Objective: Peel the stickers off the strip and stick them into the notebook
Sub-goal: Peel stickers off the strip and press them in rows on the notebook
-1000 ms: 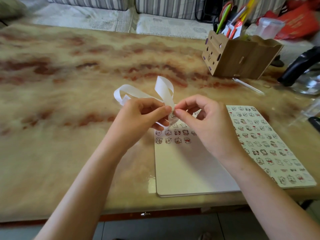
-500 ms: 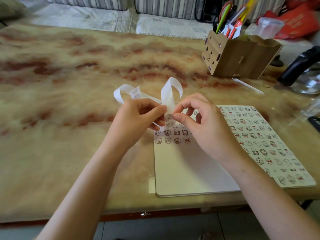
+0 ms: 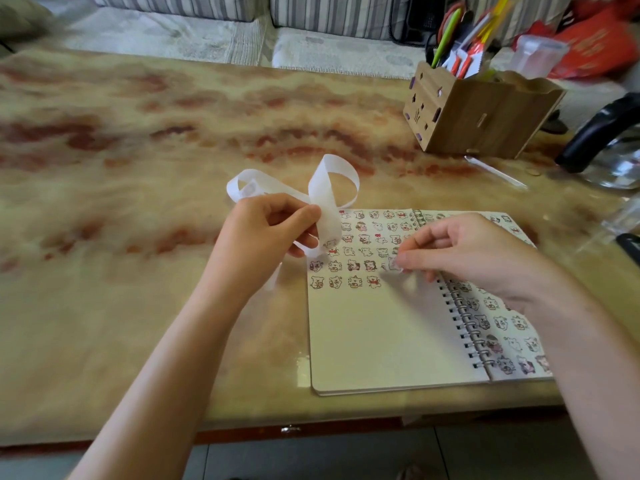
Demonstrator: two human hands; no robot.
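Marbled amber stone makes up the table (image 3: 138, 174), and the open spiral notebook (image 3: 381, 341) lies flat near its front edge. The right hand (image 3: 464, 254) pinches a small sticker (image 3: 394, 264) between thumb and forefinger, low over the left page at the end of the second-lowest row; whether the sticker touches the paper cannot be told. The left hand (image 3: 270, 233) holds the white backing strip (image 3: 332, 188) clamped between thumb and curled fingers just beside the page's upper left corner, with the strip's loops standing above it. The likeliest slip is the thin sticker curling onto itself or clinging to the fingertip when pressed, so it lands crooked or overlaps its neighbour. The slack strip could also sag onto the page and catch on the fresh sticker. One notebook, one strip, one loose sticker and two hands are in play, and one wooden pen holder (image 3: 485, 112) stands well apart at the back. The lowest row holds four stickers. The upper rows are partly hidden by the hands and strip, so no full count is possible.
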